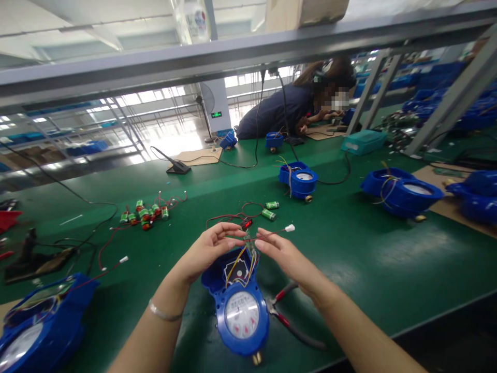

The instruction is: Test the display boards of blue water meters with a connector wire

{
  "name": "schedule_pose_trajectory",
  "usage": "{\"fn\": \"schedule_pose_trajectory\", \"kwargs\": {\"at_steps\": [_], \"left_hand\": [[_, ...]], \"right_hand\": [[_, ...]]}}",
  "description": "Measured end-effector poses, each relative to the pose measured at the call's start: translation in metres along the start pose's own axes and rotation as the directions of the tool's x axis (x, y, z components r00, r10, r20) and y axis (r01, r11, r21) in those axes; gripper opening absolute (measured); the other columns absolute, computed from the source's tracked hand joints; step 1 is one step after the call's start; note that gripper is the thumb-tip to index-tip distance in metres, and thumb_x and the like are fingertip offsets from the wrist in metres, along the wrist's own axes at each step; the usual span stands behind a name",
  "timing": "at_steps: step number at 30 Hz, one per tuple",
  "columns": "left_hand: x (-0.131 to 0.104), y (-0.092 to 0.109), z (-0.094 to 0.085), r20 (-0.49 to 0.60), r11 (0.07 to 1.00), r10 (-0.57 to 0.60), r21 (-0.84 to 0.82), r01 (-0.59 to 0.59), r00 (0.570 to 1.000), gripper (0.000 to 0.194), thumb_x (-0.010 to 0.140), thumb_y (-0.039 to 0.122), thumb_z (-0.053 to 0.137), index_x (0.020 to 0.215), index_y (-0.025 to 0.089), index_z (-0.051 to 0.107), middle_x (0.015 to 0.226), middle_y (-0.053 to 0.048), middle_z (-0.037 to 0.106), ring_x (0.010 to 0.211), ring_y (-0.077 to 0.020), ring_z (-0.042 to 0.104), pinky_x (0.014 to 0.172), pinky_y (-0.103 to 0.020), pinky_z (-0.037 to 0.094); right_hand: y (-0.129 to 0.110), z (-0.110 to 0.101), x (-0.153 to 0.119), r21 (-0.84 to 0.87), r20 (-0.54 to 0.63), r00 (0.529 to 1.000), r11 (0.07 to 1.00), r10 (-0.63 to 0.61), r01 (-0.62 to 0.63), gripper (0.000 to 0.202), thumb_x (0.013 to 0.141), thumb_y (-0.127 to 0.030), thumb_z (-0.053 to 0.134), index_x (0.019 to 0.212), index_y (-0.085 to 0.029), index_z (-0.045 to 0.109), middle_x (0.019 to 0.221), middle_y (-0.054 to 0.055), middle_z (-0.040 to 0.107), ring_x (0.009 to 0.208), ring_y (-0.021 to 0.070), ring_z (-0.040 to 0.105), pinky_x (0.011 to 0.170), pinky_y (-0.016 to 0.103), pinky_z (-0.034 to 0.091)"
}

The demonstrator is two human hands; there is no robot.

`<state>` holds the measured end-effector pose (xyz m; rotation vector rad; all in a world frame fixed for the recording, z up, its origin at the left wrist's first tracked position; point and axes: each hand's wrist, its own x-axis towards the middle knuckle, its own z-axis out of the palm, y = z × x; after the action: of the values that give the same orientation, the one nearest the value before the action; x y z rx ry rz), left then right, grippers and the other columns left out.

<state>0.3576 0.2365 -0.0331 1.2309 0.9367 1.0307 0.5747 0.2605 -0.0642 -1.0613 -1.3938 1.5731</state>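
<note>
Near the middle, my left hand [215, 246] has thumb and fingertips closed on a thin red wire. My right hand [281, 254] pinches the same red wire [278, 232], whose white plug [290, 228] sticks out past its fingers. Between the fingertips stands a small circuit board [249, 241], partly hidden; whether the fingers also grip it is unclear. Yellow and white wires run from it down into the open compartment of a blue water meter [242, 316] below my hands. Just behind the fingertips, a small display [247, 224] shows lit red digits.
Red-handled pliers [281, 313] lie right of the meter. Green batteries [271, 214] lie beyond my hands, with a wired battery pile [143, 213] to the left. Other blue meters [298, 178] stand around the green table [155, 274]. A co-worker [279, 109] leans over the far side.
</note>
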Motion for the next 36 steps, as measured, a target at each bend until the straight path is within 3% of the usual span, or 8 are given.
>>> {"fn": "schedule_pose_trajectory", "kwargs": {"at_steps": [5, 8, 11, 14, 18, 21, 29, 36], "left_hand": [[-0.002, 0.0, 0.002, -0.023, 0.999, 0.034, 0.029, -0.033, 0.999, 0.045, 0.081, 0.035, 0.082, 0.115, 0.014, 0.062, 0.116, -0.014, 0.067, 0.104, -0.0255, 0.065, 0.092, -0.034, 0.051], [-0.008, 0.0, -0.003, -0.105, 0.996, 0.077, 0.05, -0.072, 0.991, 0.042, 0.082, 0.034, 0.08, 0.115, 0.016, 0.061, 0.118, -0.013, 0.066, 0.105, -0.026, 0.065, 0.094, -0.036, 0.049], [-0.016, -0.001, -0.008, -0.199, 0.991, 0.129, 0.065, -0.118, 0.971, 0.04, 0.086, 0.032, 0.077, 0.119, 0.018, 0.059, 0.126, -0.011, 0.063, 0.112, -0.0251, 0.061, 0.098, -0.034, 0.046], [-0.024, -0.001, -0.008, -0.189, 0.99, 0.138, 0.05, -0.131, 0.972, 0.049, 0.086, 0.037, 0.077, 0.127, 0.02, 0.057, 0.13, -0.011, 0.061, 0.118, -0.0262, 0.058, 0.099, -0.033, 0.046], [-0.035, 0.001, -0.001, -0.181, 0.992, 0.127, 0.003, -0.128, 0.975, 0.05, 0.093, 0.044, 0.068, 0.136, 0.023, 0.054, 0.116, -0.007, 0.068, 0.105, -0.0224, 0.064, 0.092, -0.028, 0.048], [-0.044, 0.005, 0.003, -0.258, 0.991, 0.119, -0.023, -0.13, 0.959, 0.038, 0.089, 0.042, 0.073, 0.12, 0.02, 0.067, 0.1, -0.006, 0.072, 0.093, -0.0193, 0.066, 0.079, -0.022, 0.05], [-0.056, 0.009, 0.011, -0.416, 0.999, 0.033, 0.03, -0.022, 0.909, 0.028, 0.084, 0.036, 0.076, 0.103, 0.017, 0.07, 0.082, -0.005, 0.075, 0.07, -0.0152, 0.067, 0.062, -0.018, 0.047], [-0.061, 0.003, 0.018, -0.425, 0.996, -0.03, 0.065, 0.064, 0.905, 0.037, 0.083, 0.045, 0.074, 0.105, 0.016, 0.069, 0.072, -0.005, 0.07, 0.061, -0.0141, 0.059, 0.056, -0.019, 0.038]], "right_hand": [[-0.013, 0.012, 0.029, -0.119, 0.185, 0.981, 0.99, -0.054, 0.077, 0.045, 0.07, -0.037, 0.083, 0.106, -0.013, 0.074, 0.097, 0.009, 0.075, 0.093, 0.0288, 0.069, 0.085, 0.042, 0.054], [-0.022, 0.017, 0.027, -0.287, 0.143, 0.962, 0.921, -0.232, 0.265, 0.04, 0.072, -0.029, 0.082, 0.107, -0.014, 0.073, 0.1, 0.008, 0.074, 0.095, 0.0266, 0.067, 0.088, 0.041, 0.053], [-0.038, 0.022, 0.014, -0.444, 0.08, 0.871, 0.765, -0.485, 0.467, 0.05, 0.069, -0.017, 0.082, 0.118, -0.019, 0.071, 0.113, 0.009, 0.069, 0.108, 0.0271, 0.061, 0.098, 0.043, 0.047], [-0.047, 0.029, 0.002, -0.284, 0.24, 0.777, 0.723, -0.582, 0.629, 0.057, 0.07, -0.013, 0.082, 0.123, -0.026, 0.068, 0.118, 0.006, 0.068, 0.112, 0.0241, 0.059, 0.101, 0.041, 0.047], [-0.04, 0.036, 0.004, 0.094, 0.373, 0.777, 0.854, -0.507, 0.512, 0.055, 0.073, -0.012, 0.082, 0.123, -0.03, 0.065, 0.126, 0.004, 0.066, 0.11, 0.0201, 0.064, 0.097, 0.035, 0.051], [-0.03, 0.032, 0.013, 0.219, 0.428, 0.785, 0.894, -0.448, 0.391, 0.053, 0.075, -0.013, 0.081, 0.122, -0.031, 0.065, 0.132, 0.003, 0.063, 0.114, 0.0193, 0.063, 0.099, 0.034, 0.051], [-0.027, 0.007, 0.02, 0.083, 0.504, 0.807, 0.948, -0.306, 0.308, 0.054, 0.083, -0.047, 0.076, 0.131, -0.029, 0.062, 0.125, 0.006, 0.066, 0.116, 0.0229, 0.06, 0.101, 0.035, 0.046], [-0.025, 0.011, 0.008, -0.011, 0.424, 0.862, 0.95, -0.278, 0.312, 0.038, 0.085, -0.03, 0.076, 0.122, -0.032, 0.066, 0.085, -0.002, 0.067, 0.082, 0.0136, 0.063, 0.078, 0.025, 0.05]]}}
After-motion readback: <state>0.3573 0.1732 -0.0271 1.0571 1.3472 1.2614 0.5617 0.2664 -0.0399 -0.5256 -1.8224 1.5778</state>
